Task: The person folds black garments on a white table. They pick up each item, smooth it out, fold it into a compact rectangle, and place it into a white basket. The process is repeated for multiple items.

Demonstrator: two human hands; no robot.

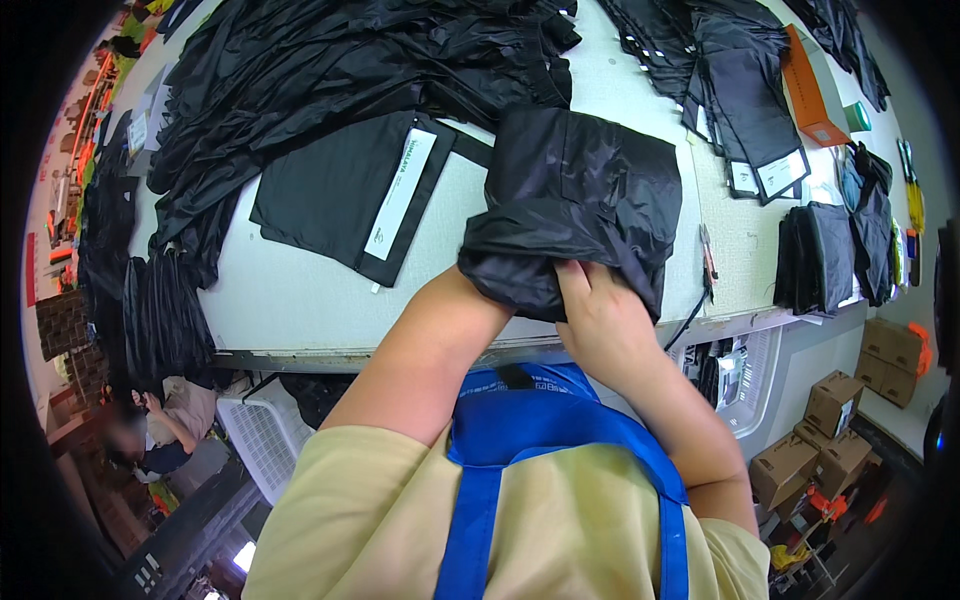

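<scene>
A bundle of thin, shiny black fabric [590, 165] lies at the near edge of the table in front of me, its near side turned over in a thick fold. My left forearm [430, 345] runs into that fold at its left end, and the fabric hides the hand and fingers. At the near opening, my right hand [605, 310] grips the black fabric, with the fingertips tucked under the folded edge. Left of the bundle, a flat black fabric pouch [320, 185] with a white printed strip [402, 190] lies on the table.
A large heap of black fabric [350, 60] covers the far left. Packed black pouches [745, 90], an orange box [812, 85] and a snipping tool [707, 255] lie on the right. White crates [262, 435] and cartons [830, 410] stand below the table [290, 310]. Another person [175, 430] is at lower left.
</scene>
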